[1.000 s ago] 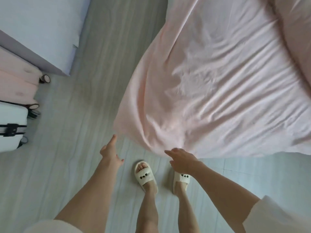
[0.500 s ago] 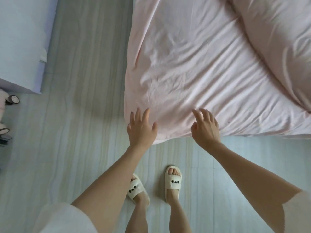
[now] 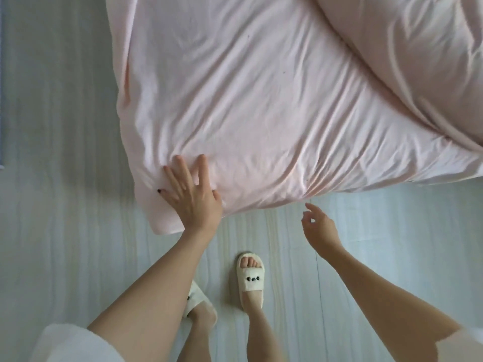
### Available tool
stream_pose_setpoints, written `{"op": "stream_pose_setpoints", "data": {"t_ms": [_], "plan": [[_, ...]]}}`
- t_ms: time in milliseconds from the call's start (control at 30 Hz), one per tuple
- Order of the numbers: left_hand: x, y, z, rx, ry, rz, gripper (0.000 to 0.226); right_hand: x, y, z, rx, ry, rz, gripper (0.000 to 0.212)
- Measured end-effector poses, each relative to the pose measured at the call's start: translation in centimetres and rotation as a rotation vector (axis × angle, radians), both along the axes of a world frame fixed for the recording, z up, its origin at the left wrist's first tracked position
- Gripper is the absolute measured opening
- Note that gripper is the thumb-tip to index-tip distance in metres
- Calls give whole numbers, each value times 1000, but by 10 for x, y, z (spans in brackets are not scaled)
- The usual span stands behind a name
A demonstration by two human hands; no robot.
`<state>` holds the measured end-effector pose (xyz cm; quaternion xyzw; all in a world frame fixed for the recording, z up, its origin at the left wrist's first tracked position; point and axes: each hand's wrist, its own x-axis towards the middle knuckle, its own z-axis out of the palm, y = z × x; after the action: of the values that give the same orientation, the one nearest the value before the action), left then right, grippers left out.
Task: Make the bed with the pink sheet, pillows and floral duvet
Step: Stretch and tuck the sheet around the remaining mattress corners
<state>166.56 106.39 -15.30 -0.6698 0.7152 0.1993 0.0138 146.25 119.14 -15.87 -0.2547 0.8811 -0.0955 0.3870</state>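
The pink sheet (image 3: 256, 100) covers the bed's near corner, wrinkled, with its edge hanging toward the floor. My left hand (image 3: 192, 194) lies flat with fingers spread on the sheet at that corner. Just below the sheet's front edge, my right hand (image 3: 317, 226) hovers over the floor with loosely curled fingers, holding nothing. A bulky pink bundle of bedding (image 3: 413, 53), a pillow or a folded cover, lies on the bed at the upper right. No floral duvet shows in this view.
Pale wood-look floor (image 3: 65, 231) surrounds the bed's corner. My feet in white slippers (image 3: 251, 279) stand close to the bed's front edge. A thin strip of grey-blue furniture (image 3: 1, 87) shows at the far left.
My left hand has moved up onto the sheet corner and pressed flat. The right hand has come off the sheet's edge and dropped below it. The view has shifted left and closer.
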Motion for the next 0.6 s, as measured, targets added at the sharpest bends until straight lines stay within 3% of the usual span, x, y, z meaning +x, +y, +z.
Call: {"op": "stream_pose_setpoints", "data": {"t_ms": [67,167,233,333,433,600], "plan": [[-15,6,2,-59,1,-54,74,-19,-3,2,-75,-88,-323,42],[-44,8,4,-160,23,-290,78,-59,-24,3,-168,-296,-760,47],[-65,7,5,-177,20,-409,78,-79,-40,2,-170,-387,-873,33],[-95,5,6,-71,-6,-431,76,-94,-51,-11,-200,-401,-889,7],[-109,3,1,67,-73,-394,75,-100,-41,-24,-210,-247,-784,23],[-119,6,4,48,-45,-322,72,-108,-2,-24,-80,-1,-407,31]]}}
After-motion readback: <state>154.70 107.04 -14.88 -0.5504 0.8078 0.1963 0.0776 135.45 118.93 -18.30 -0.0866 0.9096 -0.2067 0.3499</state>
